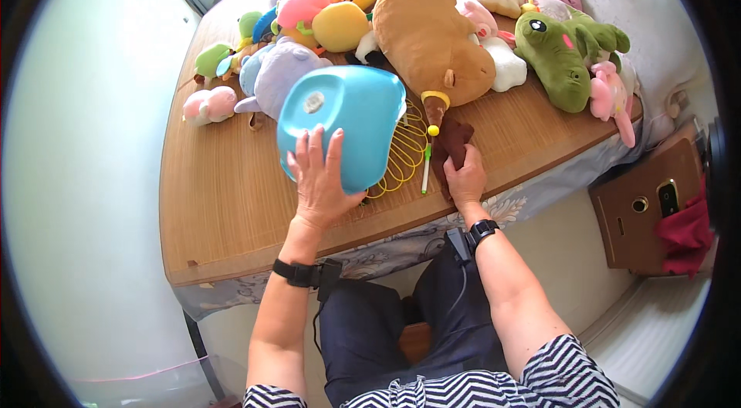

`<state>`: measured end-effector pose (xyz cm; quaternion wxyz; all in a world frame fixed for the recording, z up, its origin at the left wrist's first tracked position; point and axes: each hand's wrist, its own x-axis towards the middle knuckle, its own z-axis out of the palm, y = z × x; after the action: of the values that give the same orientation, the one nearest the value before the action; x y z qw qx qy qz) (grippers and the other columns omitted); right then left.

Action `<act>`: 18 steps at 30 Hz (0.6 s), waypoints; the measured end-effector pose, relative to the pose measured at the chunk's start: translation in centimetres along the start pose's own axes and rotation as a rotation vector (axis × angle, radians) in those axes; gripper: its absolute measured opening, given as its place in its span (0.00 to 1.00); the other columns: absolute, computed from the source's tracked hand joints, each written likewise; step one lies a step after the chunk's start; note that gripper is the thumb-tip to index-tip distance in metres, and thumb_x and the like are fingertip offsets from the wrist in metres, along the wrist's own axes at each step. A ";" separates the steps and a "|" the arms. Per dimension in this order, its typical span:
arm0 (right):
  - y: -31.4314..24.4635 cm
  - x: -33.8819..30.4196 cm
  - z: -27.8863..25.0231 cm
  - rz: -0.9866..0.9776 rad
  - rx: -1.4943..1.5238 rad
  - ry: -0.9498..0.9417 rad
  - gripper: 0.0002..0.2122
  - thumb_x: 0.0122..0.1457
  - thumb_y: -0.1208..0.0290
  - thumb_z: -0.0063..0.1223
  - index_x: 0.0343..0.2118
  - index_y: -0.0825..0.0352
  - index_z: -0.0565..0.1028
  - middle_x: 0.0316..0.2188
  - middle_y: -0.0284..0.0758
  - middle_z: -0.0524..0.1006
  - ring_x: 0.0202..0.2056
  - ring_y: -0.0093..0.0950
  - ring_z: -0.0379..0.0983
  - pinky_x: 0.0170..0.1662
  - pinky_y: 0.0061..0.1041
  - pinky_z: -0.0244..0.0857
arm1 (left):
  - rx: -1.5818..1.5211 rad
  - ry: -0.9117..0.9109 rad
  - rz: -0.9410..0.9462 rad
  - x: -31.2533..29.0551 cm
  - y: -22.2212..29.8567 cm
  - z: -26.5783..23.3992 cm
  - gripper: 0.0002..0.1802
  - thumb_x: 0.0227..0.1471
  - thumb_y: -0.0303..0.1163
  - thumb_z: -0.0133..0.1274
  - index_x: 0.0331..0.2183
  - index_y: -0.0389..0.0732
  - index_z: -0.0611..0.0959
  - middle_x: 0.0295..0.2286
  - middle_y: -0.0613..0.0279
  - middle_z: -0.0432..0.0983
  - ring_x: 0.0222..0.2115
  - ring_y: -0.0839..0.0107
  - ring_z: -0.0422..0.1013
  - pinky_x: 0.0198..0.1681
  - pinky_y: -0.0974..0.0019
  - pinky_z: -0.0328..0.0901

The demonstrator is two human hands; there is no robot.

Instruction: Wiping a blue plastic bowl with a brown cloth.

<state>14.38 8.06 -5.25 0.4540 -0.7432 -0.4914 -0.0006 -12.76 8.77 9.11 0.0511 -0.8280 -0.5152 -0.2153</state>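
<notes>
We judge the blue basin (363, 122), left of the brown plush (424, 30), light, stiff, best taken by its rim; left hand (319, 184) fingers spread across it, grip undeterminable. Right hand (466, 176): fingers closed on soft-looking brown cloth (455, 139).

Bright light washes the left-hand wall (93, 138) pale, and fisheye distortion (black in all 4 corners) bends straight edges.

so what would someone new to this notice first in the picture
The bright blue tub near the middle, its outside turned toward the viewer and the left hand spread against it. Next, the big brown plush animal just beyond it to the right, and the green plush farther right. Nearer the front edge, the right hand holds a dark brown cloth.
</notes>
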 end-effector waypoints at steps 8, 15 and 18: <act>0.2 0.3 -0.1 0.008 0.007 -0.026 0.20 0.49 0.64 0.57 0.45 0.64 0.71 0.40 0.44 0.75 0.40 0.47 0.72 0.41 0.41 0.68 | -0.037 0.172 -0.052 -2.4 -1.3 -4.6 0.60 0.22 0.41 0.71 0.59 0.45 0.59 0.57 0.44 0.50 0.59 0.40 0.45 0.57 0.35 0.47; 0.4 0.7 -0.5 0.057 0.058 -0.118 0.19 0.50 0.64 0.55 0.45 0.64 0.70 0.40 0.45 0.74 0.42 0.47 0.71 0.43 0.42 0.67 | -0.008 0.050 -0.076 -5.2 -1.6 -2.7 0.64 0.21 0.43 0.72 0.60 0.42 0.56 0.57 0.41 0.48 0.59 0.39 0.45 0.60 0.39 0.45; 0.6 0.9 -0.3 0.054 0.116 -0.107 0.16 0.51 0.63 0.54 0.42 0.64 0.71 0.37 0.46 0.75 0.40 0.48 0.72 0.42 0.41 0.66 | 0.003 0.031 -0.091 -4.7 -0.8 -1.8 0.65 0.21 0.43 0.72 0.61 0.45 0.55 0.58 0.41 0.47 0.60 0.38 0.43 0.59 0.36 0.45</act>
<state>15.41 8.46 -5.12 0.4693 -0.7277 -0.4938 0.0797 -15.81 4.71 8.73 0.0505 -0.8001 -0.5518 -0.2297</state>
